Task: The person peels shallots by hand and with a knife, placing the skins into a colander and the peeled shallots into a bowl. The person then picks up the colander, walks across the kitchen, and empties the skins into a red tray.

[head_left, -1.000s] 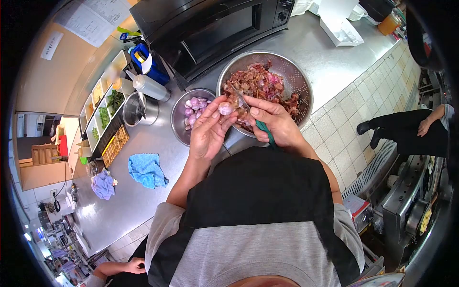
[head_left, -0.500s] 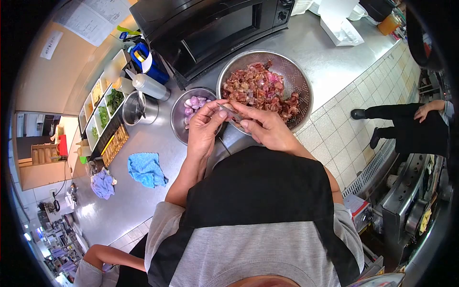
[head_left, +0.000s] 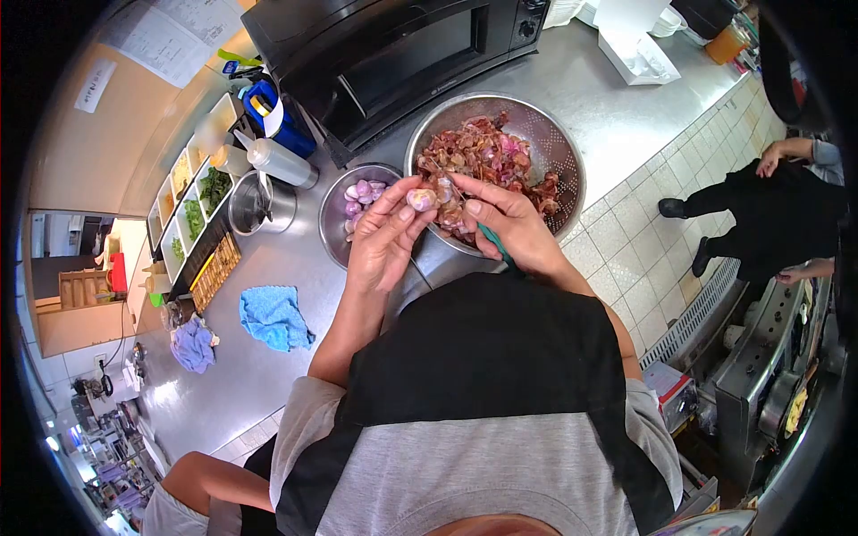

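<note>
The left hand has its grip closed on a small pinkish shallot, pinched between the thumb and the fingers; the gap between them is just the width of the bulb. The right hand has its grip closed around a knife with a green handle, the thumb and the index finger drawn near each other close to the blade, and brownish peel lies by their tips.

Both forearms rise from the lower middle of the frame, on either side of a black apron, and lean inward, so the hands nearly meet just above the centre. The left hand is turned with its palm partly up, its wrist below the fingers; the right hand reaches in from the right, fingers pointing to the upper left.

The shallot is over the gap between a steel bowl of peeled shallots, on the left, and a large colander of brownish peelings, on the right. Both stand on the metal tabletop.
</note>
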Demonstrator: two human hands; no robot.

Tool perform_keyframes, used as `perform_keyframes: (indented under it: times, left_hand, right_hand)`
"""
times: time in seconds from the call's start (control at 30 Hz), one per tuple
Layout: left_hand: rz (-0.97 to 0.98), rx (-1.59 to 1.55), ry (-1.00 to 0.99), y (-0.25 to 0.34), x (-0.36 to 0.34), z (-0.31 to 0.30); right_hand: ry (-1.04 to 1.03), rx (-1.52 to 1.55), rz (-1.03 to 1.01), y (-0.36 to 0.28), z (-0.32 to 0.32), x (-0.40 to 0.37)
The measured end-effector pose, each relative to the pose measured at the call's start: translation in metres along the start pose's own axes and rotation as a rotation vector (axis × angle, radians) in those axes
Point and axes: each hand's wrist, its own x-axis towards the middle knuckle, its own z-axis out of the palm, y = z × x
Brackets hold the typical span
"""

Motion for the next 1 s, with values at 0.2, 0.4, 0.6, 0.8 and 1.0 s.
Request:
perform_keyframes:
  times: [0.2, 0.4, 0.6, 0.8, 1.0]
  left_hand:
    - [-0.073, -0.190, -0.025, 0.001, 0.001, 0.004]
    - [-0.108, -0.170, 0.050, -0.004, 0.001, -0.003]
    - [-0.053, 0.019, 0.149, 0.004, -0.001, -0.012]
    - [0.258, 0.869, 0.372, 0.028, 0.002, -0.032]
    - [0.311, 1.284, 0.075, 0.037, 0.032, 0.018]
  right_hand:
    - [-0.009, -0.253, -0.015, 0.000, 0.000, 0.001]
    - [-0.023, -0.269, 0.037, 0.001, 0.002, 0.001]
    - [-0.045, -0.354, -0.024, -0.003, 0.002, -0.003]
    - [0.092, -0.143, -0.101, -0.020, -0.029, -0.028]
    - [0.413, 0.059, -0.283, -0.019, -0.072, -0.053]
